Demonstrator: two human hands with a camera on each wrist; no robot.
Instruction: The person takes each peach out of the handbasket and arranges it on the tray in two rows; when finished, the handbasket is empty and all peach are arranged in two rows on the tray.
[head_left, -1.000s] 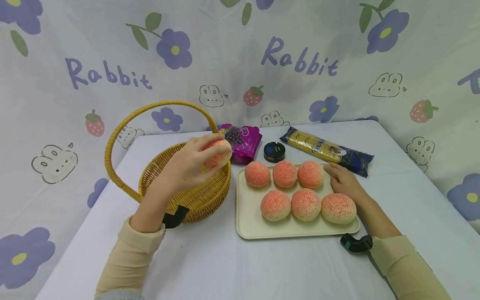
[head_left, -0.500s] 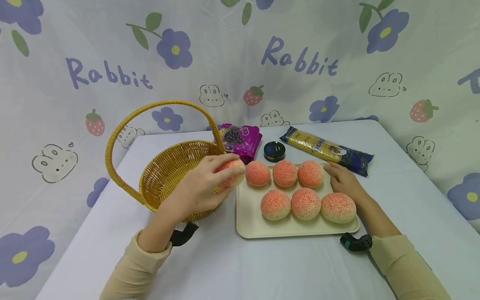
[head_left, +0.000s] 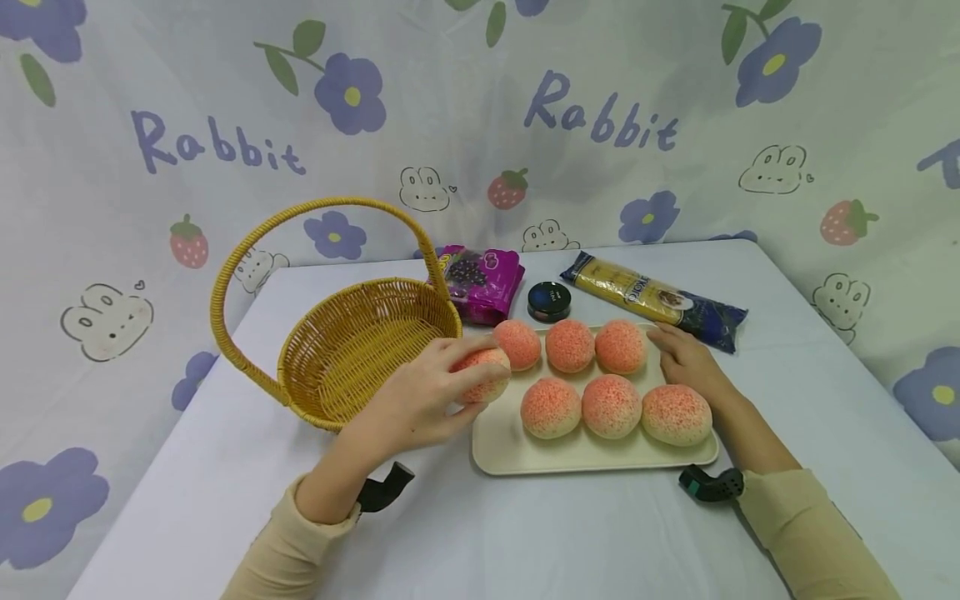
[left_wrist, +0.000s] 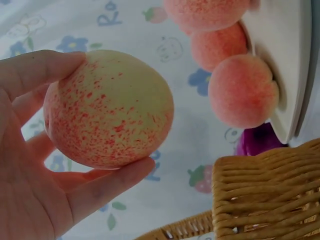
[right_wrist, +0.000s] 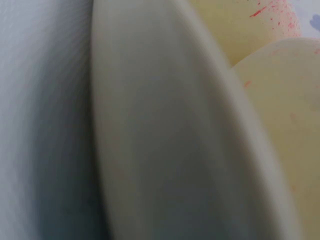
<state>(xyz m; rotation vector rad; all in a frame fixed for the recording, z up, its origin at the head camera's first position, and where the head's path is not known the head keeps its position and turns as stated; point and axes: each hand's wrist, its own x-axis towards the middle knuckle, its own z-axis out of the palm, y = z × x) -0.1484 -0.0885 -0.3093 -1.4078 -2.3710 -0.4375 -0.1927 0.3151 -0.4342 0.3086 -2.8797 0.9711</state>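
Observation:
My left hand [head_left: 420, 400] grips a pink-speckled peach [head_left: 486, 377] between thumb and fingers, overlapping the left edge of the cream tray [head_left: 498, 450]. In the left wrist view this peach [left_wrist: 110, 110] shows its pale side, with fingertips at opposite sides. Several similar peaches lie on the tray in two rows, such as the front-left peach [head_left: 551, 408]. My right hand [head_left: 693, 367] rests against the tray's right rim, its fingers stretched toward the far corner. The right wrist view shows the tray's outer wall [right_wrist: 165, 125] up close and no fingers.
A wicker basket [head_left: 300, 408] with a tall arched handle stands left of the tray. Behind are a purple bag [head_left: 491, 287] with a dark fruit picture, a round black tin [head_left: 549, 302] and a gold-and-blue packet [head_left: 652, 300]. A white cloth covers the table.
My left hand has carried its peach from above the basket's right side rightward and nearer, to the tray's left edge. My right hand stays at the tray's right rim.

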